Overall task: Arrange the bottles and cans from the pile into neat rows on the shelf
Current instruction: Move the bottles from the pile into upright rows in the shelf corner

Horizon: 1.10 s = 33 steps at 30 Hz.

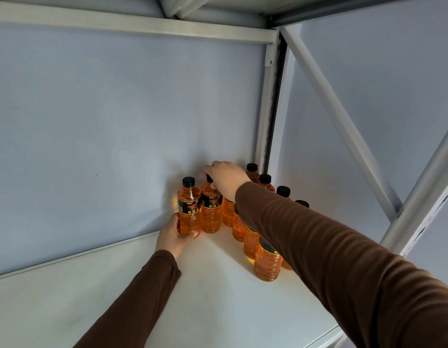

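Two orange bottles are being set into the back corner of a white shelf (97,292), each held by one hand. The left hand (174,234) is wrapped low around the left bottle (189,209), fingers closed on its base, the bottle upright with its black cap showing. The right hand (226,178) is clamped from above over the cap of the second bottle (211,209), which stands touching the first, just to its right. Both bottles stand upright, near the blue back wall (117,121). Further right, a row of like bottles (266,262) runs from the corner post (266,109) toward the shelf's front, partly hidden under the right sleeve (318,242). No cans and no pile are in view. The open shelf lies to the left of the left hand, so the next places in the back row appear to fall on that side, nearer the left arm. The two bottles seem all but placed; release is judged the step in hand.
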Each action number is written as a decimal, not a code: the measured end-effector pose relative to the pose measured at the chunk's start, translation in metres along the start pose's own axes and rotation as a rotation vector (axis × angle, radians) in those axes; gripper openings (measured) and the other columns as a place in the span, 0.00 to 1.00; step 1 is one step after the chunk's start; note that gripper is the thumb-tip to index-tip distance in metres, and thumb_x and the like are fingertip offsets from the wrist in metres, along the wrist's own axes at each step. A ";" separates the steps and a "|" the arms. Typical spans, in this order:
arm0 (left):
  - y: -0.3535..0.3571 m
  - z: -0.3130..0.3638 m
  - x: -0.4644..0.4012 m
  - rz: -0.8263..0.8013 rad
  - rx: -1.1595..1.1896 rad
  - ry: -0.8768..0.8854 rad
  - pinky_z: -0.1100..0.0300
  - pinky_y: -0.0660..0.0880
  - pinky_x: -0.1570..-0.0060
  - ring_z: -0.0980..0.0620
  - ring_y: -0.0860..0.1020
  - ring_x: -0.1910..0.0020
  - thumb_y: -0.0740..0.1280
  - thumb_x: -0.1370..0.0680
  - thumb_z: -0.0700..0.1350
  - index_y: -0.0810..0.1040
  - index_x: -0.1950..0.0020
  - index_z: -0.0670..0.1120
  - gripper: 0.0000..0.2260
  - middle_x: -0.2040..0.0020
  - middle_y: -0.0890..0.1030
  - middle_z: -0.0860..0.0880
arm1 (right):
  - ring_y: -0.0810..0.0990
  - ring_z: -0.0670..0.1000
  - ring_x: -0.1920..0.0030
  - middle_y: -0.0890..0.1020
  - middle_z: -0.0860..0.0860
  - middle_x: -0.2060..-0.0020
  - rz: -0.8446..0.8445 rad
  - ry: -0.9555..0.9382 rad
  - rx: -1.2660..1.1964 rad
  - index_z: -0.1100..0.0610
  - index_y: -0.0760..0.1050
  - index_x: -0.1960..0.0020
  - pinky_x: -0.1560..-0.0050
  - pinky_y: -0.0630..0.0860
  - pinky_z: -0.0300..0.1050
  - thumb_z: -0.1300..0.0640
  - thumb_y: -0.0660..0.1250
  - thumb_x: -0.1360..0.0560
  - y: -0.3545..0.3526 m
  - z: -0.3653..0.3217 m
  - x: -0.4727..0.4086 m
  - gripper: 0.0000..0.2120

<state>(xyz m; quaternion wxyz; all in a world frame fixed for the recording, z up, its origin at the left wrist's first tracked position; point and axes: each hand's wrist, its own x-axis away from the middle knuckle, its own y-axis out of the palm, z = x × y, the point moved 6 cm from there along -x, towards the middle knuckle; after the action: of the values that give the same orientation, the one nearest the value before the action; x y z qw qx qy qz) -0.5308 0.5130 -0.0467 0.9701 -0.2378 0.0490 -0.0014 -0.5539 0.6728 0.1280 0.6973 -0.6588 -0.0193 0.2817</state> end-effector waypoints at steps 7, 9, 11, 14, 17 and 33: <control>-0.001 0.000 0.000 -0.011 -0.025 -0.024 0.47 0.73 0.34 0.47 0.77 0.37 0.76 0.28 0.52 0.69 0.32 0.53 0.28 0.36 0.78 0.50 | 0.78 0.56 0.54 0.77 0.54 0.52 0.004 0.004 -0.003 0.56 0.73 0.39 0.63 0.70 0.47 0.63 0.67 0.24 0.001 -0.001 -0.001 0.14; -0.001 0.001 0.001 -0.016 -0.032 -0.031 0.48 0.73 0.34 0.47 0.77 0.37 0.76 0.28 0.52 0.68 0.32 0.53 0.28 0.35 0.78 0.50 | 0.78 0.57 0.53 0.77 0.54 0.52 -0.001 0.006 -0.006 0.56 0.73 0.39 0.63 0.70 0.48 0.62 0.67 0.24 0.000 -0.001 -0.001 0.14; -0.001 0.002 0.001 -0.026 -0.044 -0.035 0.48 0.73 0.34 0.47 0.77 0.37 0.77 0.28 0.52 0.68 0.32 0.53 0.29 0.35 0.78 0.50 | 0.78 0.57 0.53 0.77 0.55 0.52 -0.009 0.014 -0.004 0.56 0.73 0.39 0.62 0.70 0.48 0.62 0.67 0.24 0.000 -0.001 0.000 0.13; -0.004 0.004 0.002 -0.053 -0.102 -0.036 0.48 0.72 0.34 0.47 0.77 0.37 0.77 0.29 0.53 0.68 0.32 0.54 0.29 0.35 0.78 0.50 | 0.78 0.58 0.51 0.78 0.55 0.50 -0.029 0.030 -0.016 0.55 0.74 0.39 0.61 0.71 0.48 0.61 0.67 0.23 -0.001 0.000 0.001 0.14; -0.009 0.008 0.005 -0.070 -0.217 -0.027 0.51 0.71 0.33 0.47 0.76 0.34 0.76 0.28 0.53 0.69 0.30 0.53 0.30 0.32 0.77 0.49 | 0.78 0.57 0.47 0.78 0.55 0.46 -0.064 0.038 -0.030 0.53 0.73 0.35 0.55 0.74 0.48 0.58 0.66 0.22 -0.003 -0.001 0.004 0.16; -0.118 0.056 0.096 0.023 -1.036 0.122 0.54 0.61 0.28 0.50 0.58 0.23 0.67 0.22 0.56 0.59 0.21 0.49 0.32 0.22 0.62 0.50 | 0.70 0.54 0.37 0.77 0.51 0.40 0.079 -0.104 -0.235 0.52 0.75 0.35 0.43 0.75 0.51 0.48 0.65 0.23 -0.027 -0.089 0.067 0.18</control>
<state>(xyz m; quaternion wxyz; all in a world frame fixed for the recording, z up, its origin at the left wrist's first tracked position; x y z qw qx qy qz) -0.4280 0.4317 0.0478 0.7207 -0.6854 0.1025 0.0199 -0.4524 0.6202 0.1182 0.6019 -0.7206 -0.0625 0.3385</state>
